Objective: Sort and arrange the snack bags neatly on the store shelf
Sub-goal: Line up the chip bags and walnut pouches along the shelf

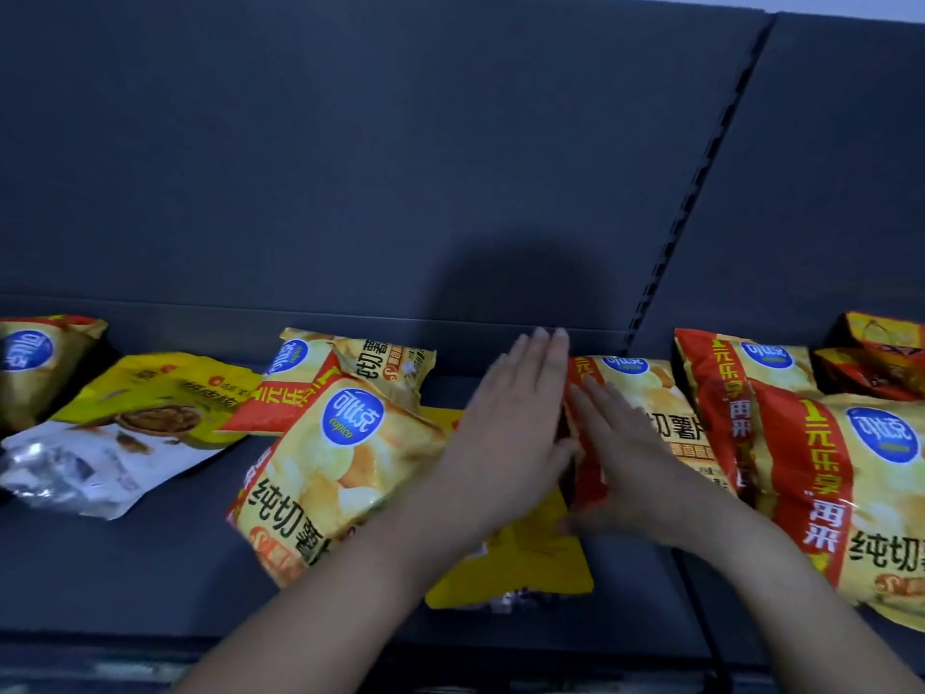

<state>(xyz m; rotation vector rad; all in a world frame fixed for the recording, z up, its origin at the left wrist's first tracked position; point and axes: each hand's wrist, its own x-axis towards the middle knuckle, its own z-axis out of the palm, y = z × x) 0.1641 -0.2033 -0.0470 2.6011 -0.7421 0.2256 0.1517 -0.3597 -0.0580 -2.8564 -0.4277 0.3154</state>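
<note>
Several yellow and red chip bags lie on a dark shelf (150, 568). My left hand (510, 423) stretches out flat, fingers straight, against the left side of a chip bag (645, 408) at the shelf's middle. My right hand (615, 458) lies flat on the front of that same bag, fingers straight. A flat yellow packet (530, 568) lies beneath both wrists. Another chip bag (330, 468) leans just left of my left forearm, and one more (360, 363) sits behind it. Two chip bags (861, 493) stand to the right.
A yellow and white packet (125, 433) lies flat at the left, next to a chip bag (35, 363) at the far left edge. Dark orange packets (876, 363) sit at the back right. A slotted upright (696, 177) divides the dark back panel.
</note>
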